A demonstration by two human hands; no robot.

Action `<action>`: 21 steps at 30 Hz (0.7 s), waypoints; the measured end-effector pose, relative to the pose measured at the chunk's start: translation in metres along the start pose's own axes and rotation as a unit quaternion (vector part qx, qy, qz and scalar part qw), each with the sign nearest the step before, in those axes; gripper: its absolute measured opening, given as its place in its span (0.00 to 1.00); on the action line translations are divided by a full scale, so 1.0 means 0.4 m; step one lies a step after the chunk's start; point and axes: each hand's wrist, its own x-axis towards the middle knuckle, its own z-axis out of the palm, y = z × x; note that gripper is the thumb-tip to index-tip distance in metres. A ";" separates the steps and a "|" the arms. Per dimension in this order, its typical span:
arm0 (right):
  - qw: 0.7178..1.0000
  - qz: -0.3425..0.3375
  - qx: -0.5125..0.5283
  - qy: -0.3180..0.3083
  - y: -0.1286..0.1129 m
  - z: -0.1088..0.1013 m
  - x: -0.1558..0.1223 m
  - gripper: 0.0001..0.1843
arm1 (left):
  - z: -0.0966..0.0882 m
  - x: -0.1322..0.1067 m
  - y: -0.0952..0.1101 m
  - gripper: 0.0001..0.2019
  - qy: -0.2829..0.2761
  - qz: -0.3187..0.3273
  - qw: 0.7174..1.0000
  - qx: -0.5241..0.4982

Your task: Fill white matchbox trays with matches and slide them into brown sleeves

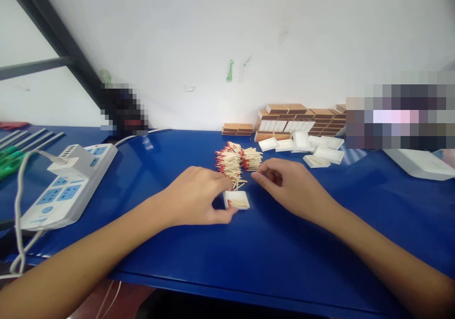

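My left hand grips a small white matchbox tray at its left end, between thumb and fingers. A few matches lie inside, along the tray's near side. Just beyond the tray is a heap of red-tipped matches, with a second bunch touching it on the right. My right hand is beside that bunch, thumb and forefinger drawn together in a pinch. Whatever sits between those fingertips, if anything, is too small to make out.
Several white trays lie loosely at the back right, before stacked brown matchboxes along the wall. A low stack of matchboxes stands left of them. On the left is a white power strip with a plug and cable.
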 end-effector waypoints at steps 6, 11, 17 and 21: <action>0.997 -0.028 -0.072 0.023 0.057 -0.015 0.015 0.06 | -0.018 -0.004 -0.001 0.13 -0.030 0.008 1.000 0.003; 0.991 -0.098 -0.064 -0.066 0.098 -0.014 0.021 0.07 | 0.003 -0.002 -0.012 0.13 -0.014 0.015 0.999 -0.042; 0.991 -0.083 -0.071 -0.084 0.108 -0.018 0.020 0.09 | 0.037 -0.002 -0.010 0.14 -0.011 0.035 0.997 -0.069; 0.994 -0.082 -0.024 -0.075 0.060 -0.029 0.003 0.11 | 0.039 0.000 -0.012 0.15 0.013 0.020 0.998 -0.063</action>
